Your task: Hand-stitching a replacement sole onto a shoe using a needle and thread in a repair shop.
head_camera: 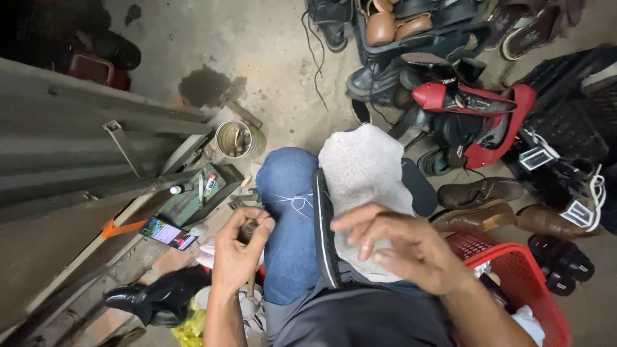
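Two hands work over a black shoe (323, 225) lying on the person's knee. White thread (292, 201) already runs from its edge, so some sewing looks done. Left hand (239, 247) is pressed around an awl handle (248, 229). Right hand (402, 247) is spread loose. Shoe's length points away from the person.

Left side: I am seeing the metal sheet (71, 148), tin can (239, 139) and phone (168, 232) crowding my left hand (239, 249).
Right side: the red basket (520, 283) is blocking just under my right hand (402, 247).
Ahead: the shoe pile (463, 96) is closing off the right; bare concrete floor (270, 45) is lying open between it and the sheet.
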